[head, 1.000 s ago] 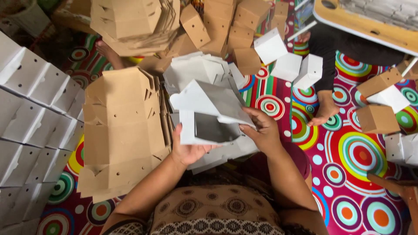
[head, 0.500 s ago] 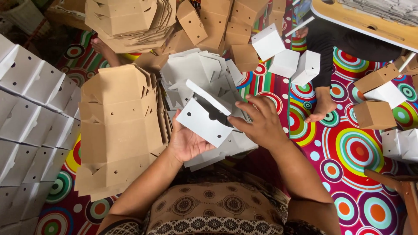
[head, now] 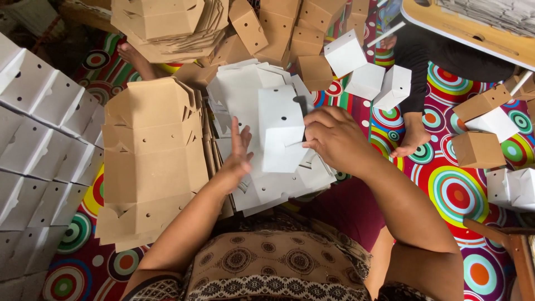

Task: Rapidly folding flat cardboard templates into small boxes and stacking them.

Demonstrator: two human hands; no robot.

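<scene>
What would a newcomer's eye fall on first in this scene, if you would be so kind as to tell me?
Probably the white box at the centre, which the right hand grips at its right edge while the left hand presses flat against its left side. Beside it on the left lies a tall stack of flat brown cardboard. Under everything spreads a loud rug of coloured rings.

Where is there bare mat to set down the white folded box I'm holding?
Bare patterned mat lies to your right, between your right hand, another person's foot and the brown folded cartons. A smaller strip shows near the lower left corner. Crowded: the flat white blanks under the white folded box, the brown flat stack by your left hand, and the white box rows.
</scene>
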